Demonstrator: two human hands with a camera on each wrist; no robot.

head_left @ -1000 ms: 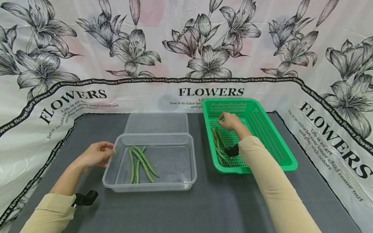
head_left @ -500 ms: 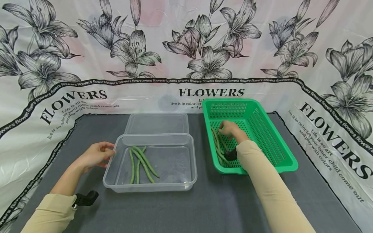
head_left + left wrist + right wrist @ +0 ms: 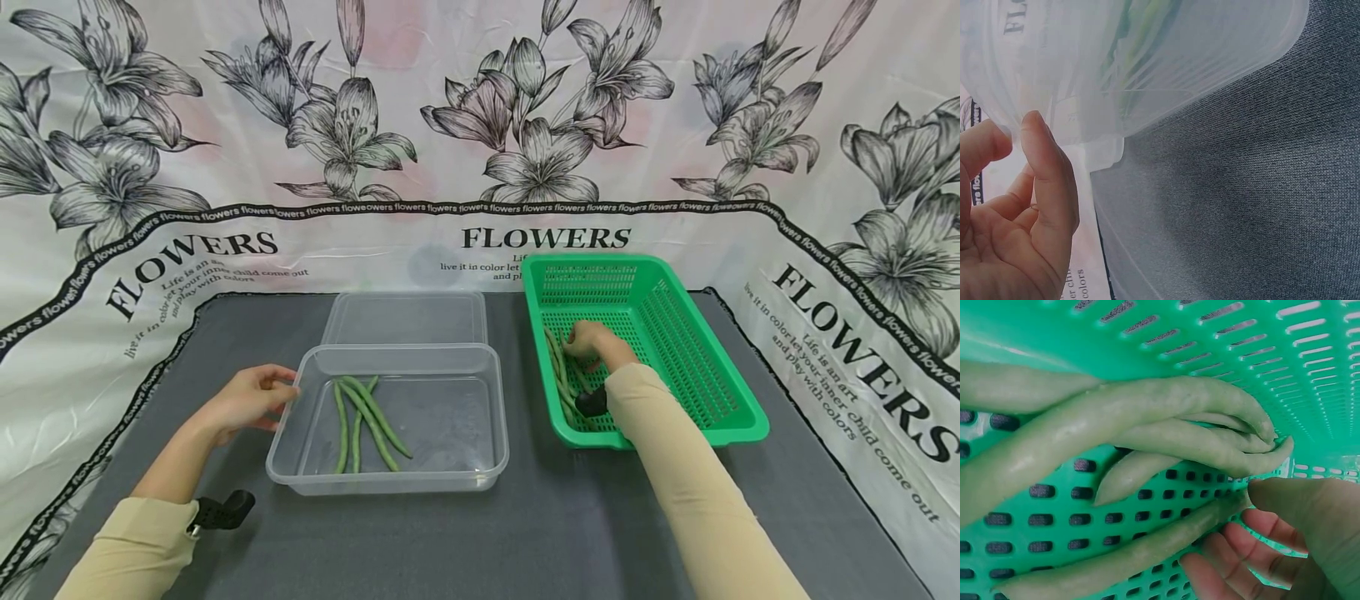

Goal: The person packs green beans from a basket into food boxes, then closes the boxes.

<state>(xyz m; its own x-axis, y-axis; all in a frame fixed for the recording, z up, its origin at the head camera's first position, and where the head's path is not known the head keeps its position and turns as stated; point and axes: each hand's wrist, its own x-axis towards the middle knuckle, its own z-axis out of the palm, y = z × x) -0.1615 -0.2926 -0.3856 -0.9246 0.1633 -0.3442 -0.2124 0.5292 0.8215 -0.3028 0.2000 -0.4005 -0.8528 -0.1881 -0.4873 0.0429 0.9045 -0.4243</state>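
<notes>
My left hand (image 3: 253,401) is at the left rim of a clear plastic container (image 3: 465,480). In the left wrist view, the thumb and forefinger pinch the container's edge (image 3: 1075,128). Several green beans (image 3: 367,417) lie inside it, side by side and partly crossing. Down in the green basket (image 3: 731,429), my right hand (image 3: 600,343) has its thumb and fingertips at the end of a single green bean (image 3: 1116,565), pinching it. That bean lies on the perforated floor. Beside it is a tangle of several other green beans (image 3: 1166,406) along the basket wall.
A clear lid (image 3: 408,317) lies flat behind the container. The grey cloth (image 3: 450,550) covers the table, and a flower-printed curtain (image 3: 375,242) rises at the back and sides. Black wrist cameras (image 3: 225,510) sit below both hands.
My right hand has lowered towards the near side of the basket and come to the end of a bean. The left hand stays at the container's rim.
</notes>
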